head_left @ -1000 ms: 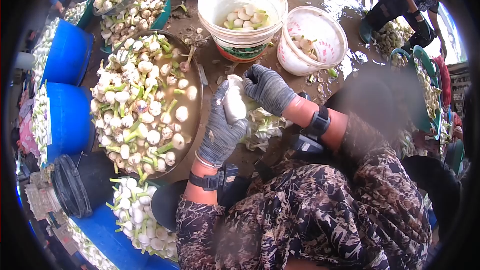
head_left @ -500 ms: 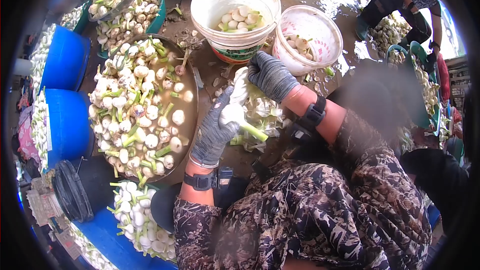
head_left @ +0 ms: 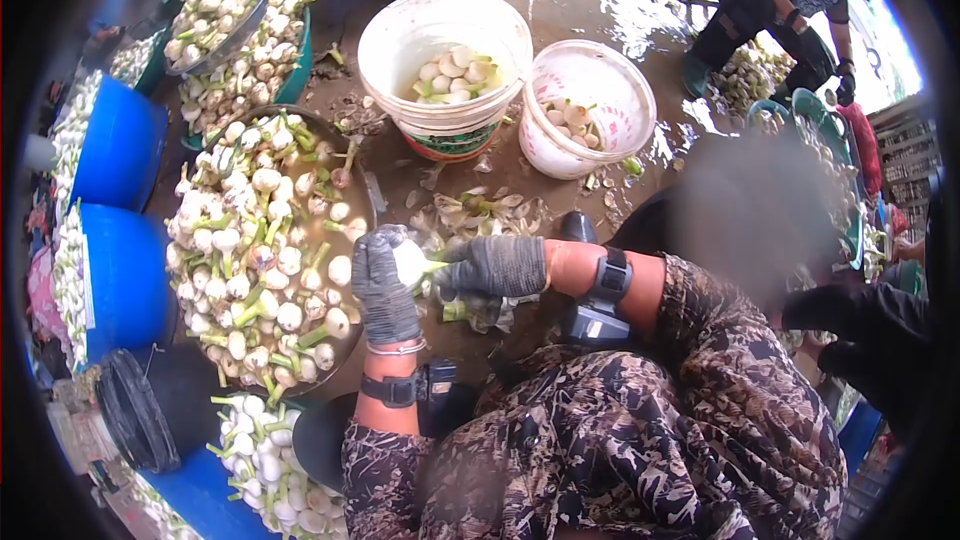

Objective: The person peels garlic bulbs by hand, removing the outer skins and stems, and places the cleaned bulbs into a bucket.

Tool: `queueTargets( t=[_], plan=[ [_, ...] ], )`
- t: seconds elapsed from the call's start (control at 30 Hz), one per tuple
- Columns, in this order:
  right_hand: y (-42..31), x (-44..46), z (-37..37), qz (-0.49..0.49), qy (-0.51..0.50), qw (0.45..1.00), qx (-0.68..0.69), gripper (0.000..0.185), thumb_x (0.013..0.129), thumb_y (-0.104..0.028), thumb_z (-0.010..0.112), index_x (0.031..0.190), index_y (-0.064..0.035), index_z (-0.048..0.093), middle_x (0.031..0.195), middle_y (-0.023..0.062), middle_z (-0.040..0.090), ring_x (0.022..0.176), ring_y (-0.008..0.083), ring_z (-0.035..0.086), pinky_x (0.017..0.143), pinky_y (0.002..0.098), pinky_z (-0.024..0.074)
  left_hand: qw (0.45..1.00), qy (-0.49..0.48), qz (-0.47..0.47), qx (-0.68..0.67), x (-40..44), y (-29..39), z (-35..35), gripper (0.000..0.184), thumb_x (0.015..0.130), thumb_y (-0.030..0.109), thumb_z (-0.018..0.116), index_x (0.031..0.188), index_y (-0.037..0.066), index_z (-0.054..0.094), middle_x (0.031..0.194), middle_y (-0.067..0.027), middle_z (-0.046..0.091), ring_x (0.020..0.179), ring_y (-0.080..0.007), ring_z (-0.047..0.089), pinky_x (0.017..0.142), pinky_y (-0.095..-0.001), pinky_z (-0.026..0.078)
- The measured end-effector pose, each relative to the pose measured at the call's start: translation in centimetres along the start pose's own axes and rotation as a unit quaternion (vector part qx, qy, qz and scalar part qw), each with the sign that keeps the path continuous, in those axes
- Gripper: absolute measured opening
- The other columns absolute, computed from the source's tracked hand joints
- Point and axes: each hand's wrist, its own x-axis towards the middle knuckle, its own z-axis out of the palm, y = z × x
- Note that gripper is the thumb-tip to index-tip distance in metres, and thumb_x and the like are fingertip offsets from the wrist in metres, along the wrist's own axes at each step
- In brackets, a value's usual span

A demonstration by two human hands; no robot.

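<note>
A white garlic bulb (head_left: 409, 262) with a short green stem is between my gloved hands. My left hand (head_left: 384, 285) is wrapped round the bulb from the left. On the right, my right hand (head_left: 492, 267) has its fingers closed at the green stem. Just beyond and beneath the hands lie peeled leaves and skins (head_left: 485, 218) on the wet floor. To the left stands a wide round basin (head_left: 365, 202) with many bulbs in murky water.
Ahead stand a white bucket (head_left: 375, 60) and a smaller white bucket (head_left: 640, 90), both with bulbs. Blue tubs (head_left: 125, 275) line the left. Trimmed bulbs (head_left: 275, 465) fill a container at lower left. Another person (head_left: 770, 0) bends over a pile at upper right.
Both hands have come nearer and lower, and my right hand has moved from above onto the bulb's stem. The leafy layers it held are gone from it. The view has shifted upward.
</note>
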Motion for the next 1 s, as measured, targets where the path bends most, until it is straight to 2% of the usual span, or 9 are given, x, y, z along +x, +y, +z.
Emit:
queueTargets(
  t=[0.13, 0.3, 0.43, 0.57, 0.7, 0.8, 0.93, 0.97, 1.0],
  plan=[
    [0.1, 0.0, -1.4, 0.035, 0.152, 0.986, 0.062, 0.021, 0.092, -0.014, 0.055, 0.11, -0.0038, 0.057, 0.095, 0.0073, 0.062, 0.079, 0.0238, 0.065, 0.069, 0.037, 0.0525, 0.981, 0.179, -0.028, -0.065, 0.5, 2.2, 0.5, 0.017, 0.101, 0.021, 0.05, 0.093, 0.009, 0.059, 0.084, 0.0, 0.06, 0.069, -0.0094, 0.056, 0.065, -0.026, 0.052],
    [-1.8, 1.5, -8.1, -0.104, 0.366, 0.899, 0.216, 0.034, 0.097, -0.036, 0.056, 0.107, -0.0041, 0.062, 0.066, -0.0005, 0.05, 0.055, 0.01, 0.051, 0.054, 0.0347, 0.0545, 0.984, 0.088, -0.022, -0.153, -0.7, 1.9, 1.1, 0.02, 0.102, 0.025, 0.049, 0.098, 0.009, 0.058, 0.082, 0.0003, 0.059, 0.069, -0.0084, 0.056, 0.066, -0.0253, 0.052],
    [-6.3, 5.0, -12.0, -0.142, 0.348, 0.857, 0.351, 0.042, 0.097, -0.043, 0.053, 0.115, -0.0058, 0.057, 0.072, 0.0021, 0.057, 0.054, 0.0122, 0.052, 0.054, 0.0344, 0.0535, 0.983, 0.036, -0.062, -0.166, -1.9, 3.4, 2.6, 0.019, 0.102, 0.024, 0.049, 0.099, 0.008, 0.058, 0.084, 0.0006, 0.059, 0.072, -0.0073, 0.056, 0.068, -0.0239, 0.05],
    [-6.1, 12.6, -7.2, -0.117, 0.276, 0.954, -0.012, 0.036, 0.092, -0.036, 0.06, 0.114, -0.0083, 0.06, 0.089, 0.0083, 0.068, 0.065, 0.0209, 0.063, 0.06, 0.0387, 0.0551, 0.988, -0.003, -0.031, -0.153, -2.3, 5.4, 1.5, 0.021, 0.102, 0.024, 0.049, 0.098, 0.006, 0.059, 0.083, 0.0, 0.06, 0.072, -0.0078, 0.055, 0.069, -0.0253, 0.048],
    [-5.6, 20.0, -0.2, -0.073, 0.165, 0.779, -0.6, 0.046, 0.083, -0.032, 0.066, 0.127, -0.0186, 0.059, 0.123, 0.0118, 0.063, 0.115, 0.0344, 0.059, 0.101, 0.0485, 0.041, 0.99, 0.035, -0.009, -0.134, -2.1, 5.8, 0.0, 0.023, 0.102, 0.025, 0.049, 0.096, 0.005, 0.061, 0.082, -0.0001, 0.06, 0.073, -0.0077, 0.055, 0.069, -0.0241, 0.047],
    [-4.6, 23.9, 2.8, 0.041, 0.054, 0.737, -0.672, 0.065, 0.077, -0.026, 0.067, 0.139, -0.0213, 0.048, 0.134, 0.0119, 0.056, 0.131, 0.0314, 0.046, 0.108, 0.0624, 0.0241, 0.982, 0.049, -0.057, -0.176, -1.8, 5.2, -1.3, 0.024, 0.102, 0.025, 0.05, 0.097, 0.004, 0.062, 0.081, -0.0004, 0.06, 0.074, -0.0075, 0.055, 0.07, -0.0239, 0.047],
    [-3.6, 25.9, 3.6, -0.029, 0.154, 0.654, -0.74, 0.058, 0.08, -0.026, 0.067, 0.135, -0.0211, 0.051, 0.134, 0.0085, 0.056, 0.129, 0.0307, 0.048, 0.107, 0.0562, 0.0314, 0.978, 0.059, -0.078, -0.186, -1.8, 5.1, -2.3, 0.022, 0.101, 0.023, 0.05, 0.099, 0.003, 0.061, 0.083, -0.0012, 0.06, 0.076, -0.0084, 0.056, 0.072, -0.024, 0.047],
    [-3.6, 25.8, 3.0, -0.031, 0.152, 0.653, -0.741, 0.058, 0.08, -0.026, 0.067, 0.135, -0.0211, 0.051, 0.134, 0.0085, 0.056, 0.129, 0.0307, 0.048, 0.107, 0.0562, 0.0314, 0.967, 0.056, -0.102, -0.226, -1.8, 4.9, -2.5, 0.021, 0.101, 0.022, 0.05, 0.102, 0.003, 0.06, 0.088, -0.0025, 0.061, 0.08, -0.0095, 0.056, 0.075, -0.0246, 0.048],
    [-3.7, 25.5, 1.9, -0.029, 0.114, 0.761, -0.638, 0.05, 0.084, -0.029, 0.063, 0.132, -0.0178, 0.053, 0.126, 0.0124, 0.061, 0.12, 0.0336, 0.055, 0.101, 0.0516, 0.0381, 0.967, 0.056, -0.104, -0.227, -1.8, 4.6, -2.7, 0.021, 0.101, 0.022, 0.05, 0.102, 0.003, 0.06, 0.088, -0.0025, 0.061, 0.08, -0.0095, 0.056, 0.075, -0.0246, 0.048]
  ],
)
